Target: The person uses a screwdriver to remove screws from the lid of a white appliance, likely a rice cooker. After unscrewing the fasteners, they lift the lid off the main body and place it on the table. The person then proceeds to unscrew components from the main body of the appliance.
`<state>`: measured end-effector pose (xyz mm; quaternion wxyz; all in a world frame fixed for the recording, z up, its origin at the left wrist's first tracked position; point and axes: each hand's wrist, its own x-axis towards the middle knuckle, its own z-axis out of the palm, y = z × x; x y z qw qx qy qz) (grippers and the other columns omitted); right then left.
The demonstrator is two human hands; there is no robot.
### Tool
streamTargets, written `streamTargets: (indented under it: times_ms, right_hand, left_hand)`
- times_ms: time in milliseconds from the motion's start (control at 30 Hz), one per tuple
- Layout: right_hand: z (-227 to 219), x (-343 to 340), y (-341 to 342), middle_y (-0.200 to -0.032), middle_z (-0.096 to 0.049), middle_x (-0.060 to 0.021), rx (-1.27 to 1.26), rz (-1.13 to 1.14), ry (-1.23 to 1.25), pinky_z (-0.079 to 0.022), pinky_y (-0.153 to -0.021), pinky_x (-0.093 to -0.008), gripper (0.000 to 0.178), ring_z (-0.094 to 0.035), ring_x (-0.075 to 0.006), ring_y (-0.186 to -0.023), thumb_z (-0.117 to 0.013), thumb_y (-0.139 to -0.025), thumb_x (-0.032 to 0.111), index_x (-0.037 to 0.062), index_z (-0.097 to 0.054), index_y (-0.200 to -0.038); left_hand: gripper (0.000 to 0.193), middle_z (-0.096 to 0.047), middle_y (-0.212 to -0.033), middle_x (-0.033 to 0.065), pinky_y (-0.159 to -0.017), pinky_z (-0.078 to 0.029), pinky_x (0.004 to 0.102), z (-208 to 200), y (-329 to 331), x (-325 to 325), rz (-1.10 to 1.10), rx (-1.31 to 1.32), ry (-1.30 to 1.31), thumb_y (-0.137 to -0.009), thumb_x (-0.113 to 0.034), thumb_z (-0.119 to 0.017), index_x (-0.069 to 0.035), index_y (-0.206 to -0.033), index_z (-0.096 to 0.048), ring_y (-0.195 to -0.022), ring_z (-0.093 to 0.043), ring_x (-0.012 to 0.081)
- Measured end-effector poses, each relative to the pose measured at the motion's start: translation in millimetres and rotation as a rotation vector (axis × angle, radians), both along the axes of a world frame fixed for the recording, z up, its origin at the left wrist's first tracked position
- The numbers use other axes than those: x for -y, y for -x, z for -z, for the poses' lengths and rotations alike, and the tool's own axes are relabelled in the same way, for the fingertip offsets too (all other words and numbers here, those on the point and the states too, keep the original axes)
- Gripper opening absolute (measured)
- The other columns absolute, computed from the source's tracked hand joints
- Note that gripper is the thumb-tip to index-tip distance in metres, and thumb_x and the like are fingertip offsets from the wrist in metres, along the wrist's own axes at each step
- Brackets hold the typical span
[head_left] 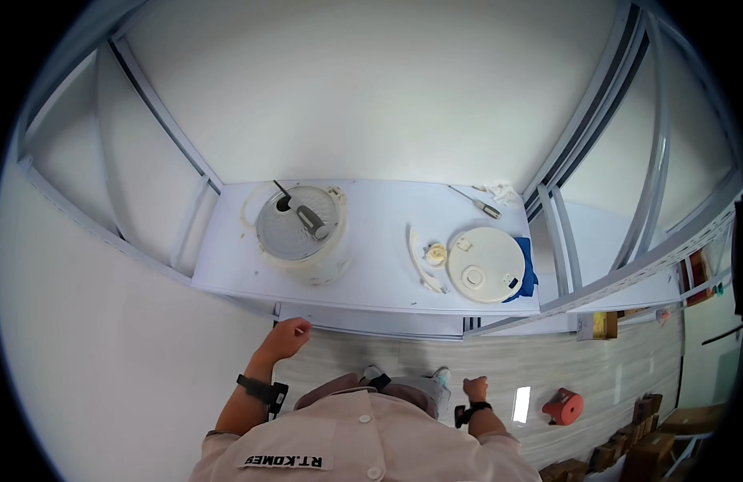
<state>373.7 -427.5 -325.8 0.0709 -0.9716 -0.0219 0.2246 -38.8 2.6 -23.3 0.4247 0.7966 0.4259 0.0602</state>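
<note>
My left hand [287, 338] is closed below the bench's front edge, nearest the bucket. A small pale spot shows at its curled fingers; I cannot make out what it is. Lower and to the right, my right hand [476, 390] makes a fist over the floor, with nothing seen in it. A whitish bucket [319, 271] stands on the left of the bench. On its grey top [276, 238] lies a grey-handled tool [311, 222], beside a dark hole with a thin dark rod. Farther right lies a round white lid [500, 261] with a round cap.
The white bench [371, 277] has frame posts [560, 233] on both sides. Left of the lid are a curved cream strip [415, 253] and a small cream piece [435, 255]. Behind lie a screwdriver [487, 210] and crumpled tissue [504, 193]. A red stool [564, 407] stands on the floor.
</note>
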Motion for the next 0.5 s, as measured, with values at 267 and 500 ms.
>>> streamTargets:
  times_ms: [267,500]
  right_hand:
    - [-406,-126,-22,-0.079,-0.067,-0.004,0.036,-0.887,-1.101,-0.046,-0.065,-0.0323,0.011,-0.06,-0.016,-0.071,-0.081,-0.09,0.01,0.0059,-0.071,-0.092]
    - [-673,-105,55,-0.082,-0.057,-0.0027,0.675,-1.533,-1.826,-0.049,-0.07,-0.0416,0.034,-0.054,-0.0218,-0.067,-0.054,-0.1,0.043,0.0095,-0.06,-0.096]
  left_hand:
    - [0.02,-0.077,-0.101,0.0148,-0.081,-0.059,0.0391,-9,-11,-1,-0.037,0.127,-0.075,-0.096,-0.016,-0.071,-0.002,-0.11,-0.074,-0.089,-0.074,0.0289]
    - [0.016,-0.076,-0.102,0.0117,-0.08,-0.057,0.0365,-69,-54,11,0.048,0.33,-0.1,-0.098,-0.013,-0.07,-0.003,-0.109,-0.074,-0.089,-0.073,0.0244]
